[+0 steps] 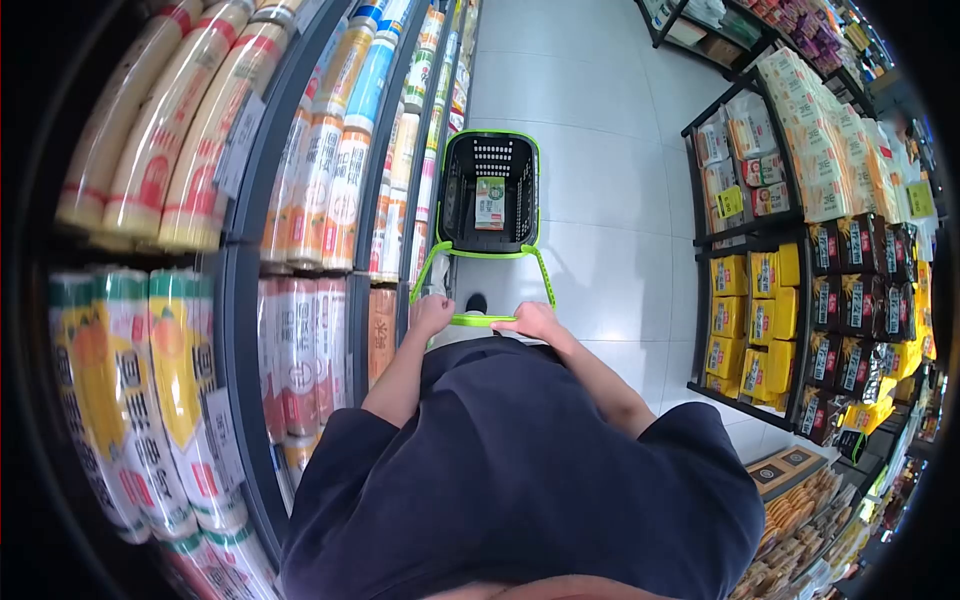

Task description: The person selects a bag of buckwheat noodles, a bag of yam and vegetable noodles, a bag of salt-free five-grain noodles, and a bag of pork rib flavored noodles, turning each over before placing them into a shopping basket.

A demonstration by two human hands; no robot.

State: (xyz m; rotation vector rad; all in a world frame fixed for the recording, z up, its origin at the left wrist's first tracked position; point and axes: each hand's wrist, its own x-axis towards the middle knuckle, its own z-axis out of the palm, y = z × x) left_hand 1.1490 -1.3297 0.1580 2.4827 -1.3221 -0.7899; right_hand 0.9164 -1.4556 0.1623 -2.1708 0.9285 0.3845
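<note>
A black shopping trolley basket with a green rim (446, 190) stands on the aisle floor ahead of me. Inside it lies one flat green and white packet (489, 202). Its green handle bar (482, 320) reaches back to my waist. My left hand (431, 314) grips the left end of that bar. My right hand (534, 321) is closed on the right end. Both forearms reach forward from my dark blue shirt.
Tall shelves of packaged noodles and rolls (300, 200) run close along my left. On the right stands a black rack (800, 300) stacked with yellow, white and dark boxes. Pale floor tiles (600, 150) stretch down the aisle beyond the trolley. Another rack (720, 30) sits at the far end.
</note>
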